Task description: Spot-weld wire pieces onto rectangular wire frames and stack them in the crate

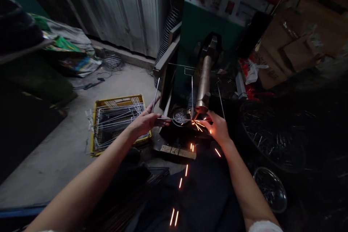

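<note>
My left hand (146,119) is closed around the left corner of a bent wire frame (176,119), whose thin prongs stick up and away from me. At the frame's right side my right hand (217,127) is closed in a pinch close to the weld point, and its fingertips are partly hidden by glare. Between the hands, the copper-coloured electrode arm (203,83) of a spot welder (212,18) reaches down to the wire. Orange sparks (199,126) spray from the contact and fall toward my lap. A small bowl of metal bits (181,116) sits just behind the wire.
A yellow crate (95,130) of wire frames stands on the floor at left. To the right are a dark basin of metal pieces (272,137) and a clear bowl (270,190). Cardboard boxes (282,54) lie behind. A wooden block (178,151) lies below the electrodes.
</note>
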The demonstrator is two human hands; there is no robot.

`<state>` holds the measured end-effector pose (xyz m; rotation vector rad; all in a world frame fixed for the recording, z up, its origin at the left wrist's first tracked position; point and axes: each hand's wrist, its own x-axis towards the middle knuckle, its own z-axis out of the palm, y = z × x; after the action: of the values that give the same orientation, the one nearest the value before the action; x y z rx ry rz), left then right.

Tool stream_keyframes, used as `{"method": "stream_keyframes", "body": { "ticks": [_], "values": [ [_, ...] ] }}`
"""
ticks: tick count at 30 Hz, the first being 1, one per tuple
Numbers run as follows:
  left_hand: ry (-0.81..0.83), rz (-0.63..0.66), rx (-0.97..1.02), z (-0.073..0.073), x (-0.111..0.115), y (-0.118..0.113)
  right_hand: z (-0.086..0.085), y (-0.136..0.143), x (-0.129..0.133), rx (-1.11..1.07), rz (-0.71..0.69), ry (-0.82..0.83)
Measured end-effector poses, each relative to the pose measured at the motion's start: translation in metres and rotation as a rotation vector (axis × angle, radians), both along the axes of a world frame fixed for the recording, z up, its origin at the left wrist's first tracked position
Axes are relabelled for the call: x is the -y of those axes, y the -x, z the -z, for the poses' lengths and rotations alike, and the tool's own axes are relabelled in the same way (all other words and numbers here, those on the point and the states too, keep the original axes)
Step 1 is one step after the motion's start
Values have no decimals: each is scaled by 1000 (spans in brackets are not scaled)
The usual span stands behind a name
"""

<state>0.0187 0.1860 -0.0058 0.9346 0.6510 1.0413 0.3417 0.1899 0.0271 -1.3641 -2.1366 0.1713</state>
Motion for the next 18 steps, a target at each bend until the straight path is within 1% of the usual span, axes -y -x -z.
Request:
{"method": "stream_keyframes", "body": {
  "ticks": [1, 3, 4, 6, 9, 11, 12, 14, 16, 17, 18],
  "values": [
    [-1, 2, -8, -1, 0, 0, 0, -6, 1, -10, 48, -41],
    [-5, 1, -16, -2, 1, 1, 0, -20, -1, -47, 215, -114],
    [-9, 0, -12, -2, 0, 1, 1, -28, -3, -88, 295, -103],
    [-21, -5, -2, -2, 0, 0, 4, -42, -11, -237, 386, 41],
    [-30, -17, 9, -4, 6, -2, 7, -50, -17, -517, 362, 309],
    [-11, -31, -3, -6, 23, -3, 9, -49, -6, -631, 336, 405],
    [11, -42, -10, -8, 37, -1, 11, -48, 7, -658, 320, 454],
    [74, -73, -44, -8, 77, 3, 19, -47, 48, -669, 273, 603],
    [142, -102, -131, -4, 128, 9, 30, -52, 104, -644, 205, 805],
    [180, -98, -190, 1, 155, 13, 36, -56, 134, -628, 173, 907],
    [248, -67, -249, 6, 182, 17, 41, -60, 165, -629, 146, 999]
  ]
}}
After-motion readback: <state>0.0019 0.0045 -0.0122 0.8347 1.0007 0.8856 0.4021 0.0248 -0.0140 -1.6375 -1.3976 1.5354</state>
